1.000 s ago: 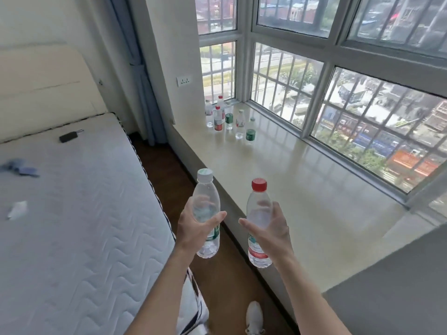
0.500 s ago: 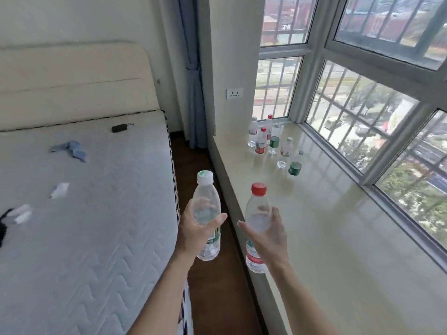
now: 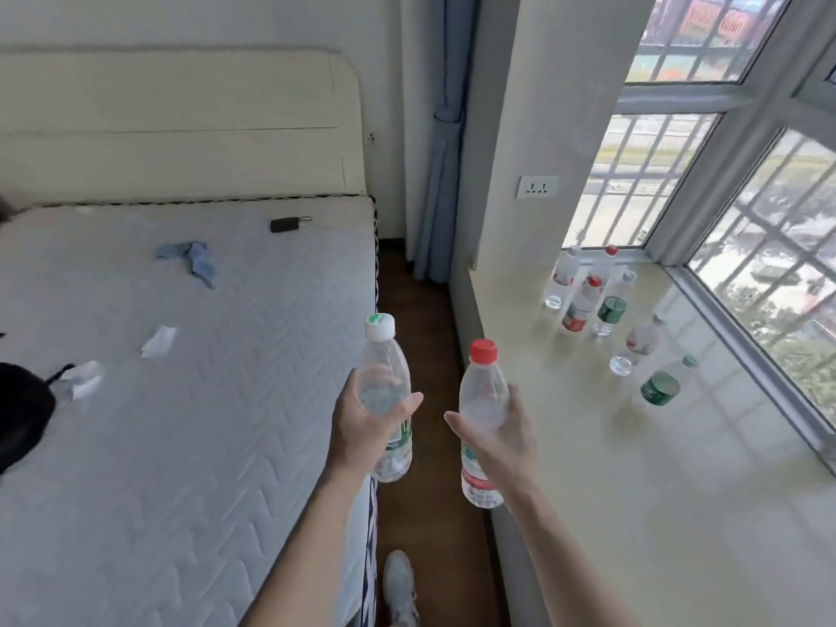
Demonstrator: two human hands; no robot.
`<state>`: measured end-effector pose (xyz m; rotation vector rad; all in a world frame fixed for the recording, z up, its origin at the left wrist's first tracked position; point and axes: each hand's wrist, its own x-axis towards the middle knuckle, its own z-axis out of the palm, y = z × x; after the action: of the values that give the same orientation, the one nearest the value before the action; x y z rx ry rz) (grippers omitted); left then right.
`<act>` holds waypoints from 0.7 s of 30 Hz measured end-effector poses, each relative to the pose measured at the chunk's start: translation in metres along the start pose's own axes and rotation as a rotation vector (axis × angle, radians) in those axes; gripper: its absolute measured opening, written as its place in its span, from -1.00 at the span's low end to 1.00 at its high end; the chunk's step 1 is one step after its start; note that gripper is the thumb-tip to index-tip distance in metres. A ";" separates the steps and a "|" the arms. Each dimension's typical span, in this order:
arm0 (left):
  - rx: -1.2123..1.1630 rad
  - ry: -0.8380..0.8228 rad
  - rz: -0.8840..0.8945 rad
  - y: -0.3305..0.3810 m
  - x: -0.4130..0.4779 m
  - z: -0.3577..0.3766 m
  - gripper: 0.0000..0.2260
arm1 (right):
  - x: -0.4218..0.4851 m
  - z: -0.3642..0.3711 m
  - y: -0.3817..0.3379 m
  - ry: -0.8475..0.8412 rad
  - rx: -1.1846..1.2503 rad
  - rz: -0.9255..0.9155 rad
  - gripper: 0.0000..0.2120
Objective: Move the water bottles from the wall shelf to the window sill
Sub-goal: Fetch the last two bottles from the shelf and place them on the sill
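My left hand (image 3: 362, 423) grips a clear white-capped bottle (image 3: 383, 355) with a green label, held upright over the mattress edge. My right hand (image 3: 502, 432) grips a clear red-capped bottle (image 3: 482, 391) with a red label, upright above the floor gap just left of the window sill (image 3: 588, 468). Several more bottles (image 3: 583, 300) with red or green labels stand grouped on the sill's far end near the window corner; one with a green label (image 3: 660, 386) is nearest. The wall shelf is out of view.
A bed with a white quilted mattress (image 3: 181, 400) fills the left, carrying a blue cloth (image 3: 190, 257), paper scraps, a black device (image 3: 286, 224) and a dark object at the left edge. A narrow brown floor strip (image 3: 420, 319) separates bed and sill. My shoe (image 3: 400, 586) shows below.
The view has swung left, so the bed now fills more of the frame and the sill's bottles sit farther right. Both hands keep their bottles, held in much the same pose.
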<state>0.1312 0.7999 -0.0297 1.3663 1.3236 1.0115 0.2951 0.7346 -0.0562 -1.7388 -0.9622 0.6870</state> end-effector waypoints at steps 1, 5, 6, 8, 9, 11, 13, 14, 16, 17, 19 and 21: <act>-0.004 0.009 -0.009 0.001 0.022 0.000 -0.61 | 0.020 0.009 -0.004 -0.005 -0.004 -0.004 -0.51; -0.008 -0.013 -0.022 0.011 0.101 -0.004 -0.61 | 0.091 0.044 -0.026 -0.005 -0.008 0.004 -0.52; -0.004 -0.027 -0.020 0.015 0.119 -0.004 -0.61 | 0.107 0.051 -0.033 0.000 -0.013 0.001 -0.53; 0.000 -0.053 -0.014 0.021 0.153 -0.001 -0.60 | 0.138 0.063 -0.042 0.016 -0.014 -0.009 -0.52; -0.003 -0.064 -0.013 0.023 0.168 0.002 -0.60 | 0.153 0.067 -0.044 0.025 -0.010 -0.010 -0.52; -0.002 -0.087 -0.009 0.024 0.194 0.009 -0.59 | 0.176 0.070 -0.045 0.043 -0.012 -0.003 -0.51; 0.008 -0.109 0.007 0.023 0.216 0.017 -0.60 | 0.195 0.071 -0.042 0.059 -0.013 0.009 -0.48; 0.010 -0.116 0.008 0.023 0.226 0.022 -0.60 | 0.204 0.071 -0.040 0.066 -0.010 0.017 -0.45; 0.012 -0.130 0.012 0.025 0.246 0.032 -0.62 | 0.222 0.070 -0.035 0.082 -0.012 0.036 -0.43; 0.010 -0.137 0.012 0.026 0.255 0.038 -0.62 | 0.231 0.069 -0.033 0.091 -0.025 0.044 -0.46; 0.017 -0.155 0.018 0.025 0.275 0.052 -0.61 | 0.249 0.066 -0.031 0.110 -0.035 0.056 -0.53; 0.027 -0.189 0.020 0.025 0.294 0.066 -0.58 | 0.271 0.063 -0.028 0.121 -0.036 0.066 -0.54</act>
<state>0.2222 1.0885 -0.0337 1.4602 1.1882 0.8576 0.3788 1.0017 -0.0555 -1.8294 -0.8419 0.6026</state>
